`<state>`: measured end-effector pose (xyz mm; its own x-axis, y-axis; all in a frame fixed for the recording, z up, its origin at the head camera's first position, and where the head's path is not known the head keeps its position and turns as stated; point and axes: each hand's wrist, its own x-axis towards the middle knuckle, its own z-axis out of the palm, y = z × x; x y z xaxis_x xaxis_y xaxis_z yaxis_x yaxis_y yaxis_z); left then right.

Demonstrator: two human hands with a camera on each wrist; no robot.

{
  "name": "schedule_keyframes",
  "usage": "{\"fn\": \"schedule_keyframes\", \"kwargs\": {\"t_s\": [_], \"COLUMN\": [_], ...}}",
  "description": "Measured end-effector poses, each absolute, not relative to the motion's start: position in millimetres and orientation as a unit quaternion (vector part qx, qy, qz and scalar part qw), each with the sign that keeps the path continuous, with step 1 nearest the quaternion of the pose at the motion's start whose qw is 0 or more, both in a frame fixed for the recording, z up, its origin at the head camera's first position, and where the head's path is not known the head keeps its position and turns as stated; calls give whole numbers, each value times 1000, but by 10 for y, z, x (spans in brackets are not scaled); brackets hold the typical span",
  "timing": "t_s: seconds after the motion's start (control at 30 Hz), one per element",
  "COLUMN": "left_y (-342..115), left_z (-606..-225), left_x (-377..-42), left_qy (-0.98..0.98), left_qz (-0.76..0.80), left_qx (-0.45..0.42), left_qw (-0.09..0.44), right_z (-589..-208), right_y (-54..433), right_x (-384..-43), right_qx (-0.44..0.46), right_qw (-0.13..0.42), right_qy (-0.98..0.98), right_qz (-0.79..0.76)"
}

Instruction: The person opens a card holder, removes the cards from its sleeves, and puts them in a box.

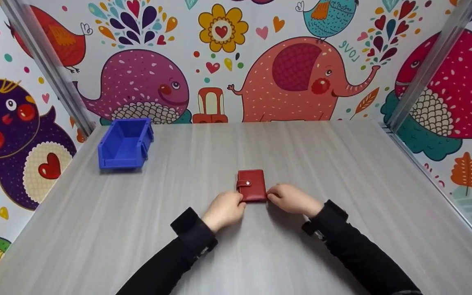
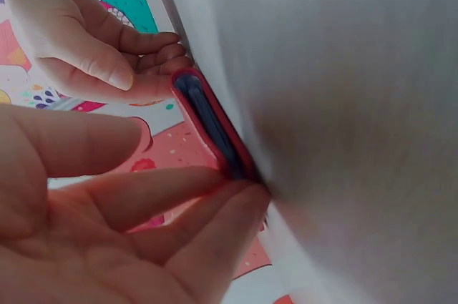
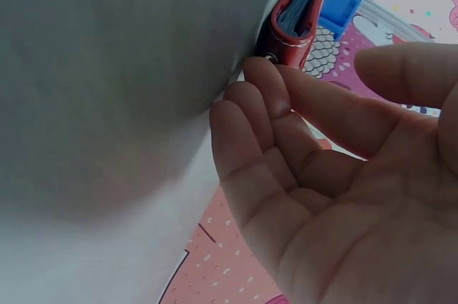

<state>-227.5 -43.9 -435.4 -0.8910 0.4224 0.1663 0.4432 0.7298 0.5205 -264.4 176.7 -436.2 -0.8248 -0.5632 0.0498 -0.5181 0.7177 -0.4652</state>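
A small red wallet (image 1: pixel 253 188) with a snap strap on its left side lies flat on the table between both hands. Fingertips of the left hand (image 1: pixel 227 208) touch its lower left corner. In the left wrist view that hand's thumb stands apart from the wallet (image 2: pixel 215 129), whose edge shows dark inner sleeves. At the lower right corner, the right hand (image 1: pixel 291 198) touches the wallet with its index fingertip. Its other fingers are loosely bent and its thumb is held away, as the right wrist view of the hand (image 3: pixel 322 168) shows.
A blue plastic bin (image 1: pixel 123 147) stands at the table's back left. The pale wood-grain table (image 1: pixel 322 155) meets walls printed with cartoon animals (image 1: pixel 293 82). Metal posts (image 1: pixel 420 61) rise at the back corners.
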Motion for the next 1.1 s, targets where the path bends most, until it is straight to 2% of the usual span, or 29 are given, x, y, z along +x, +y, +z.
{"fn": "schedule_keyframes", "kwargs": {"t_s": [0.27,0.57,0.77,0.93,1.1], "left_y": [-443,-447,-412,-306,-219], "left_z": [-4348,-4359,-4338,-4331,-4327], "left_x": [-2156,-2143,-2128,-2073,-2036], "left_qy": [-932,-934,-936,-928,-929], "left_qz": [-263,-268,-263,-255,-240], "left_qx": [-246,-236,-229,-257,-271], "left_qw": [35,18,51,87,75], "right_z": [-4339,-4329,-4260,-4256,-4310], "right_y": [1794,1811,1811,1723,1624], "right_x": [-2534,-2513,-2703,-2945,-3105], "right_qx": [-326,-314,-256,-266,-296], "right_qw": [31,38,27,-23,-37], "right_qy": [916,921,935,936,931], "right_qz": [-230,-230,-243,-228,-211]}}
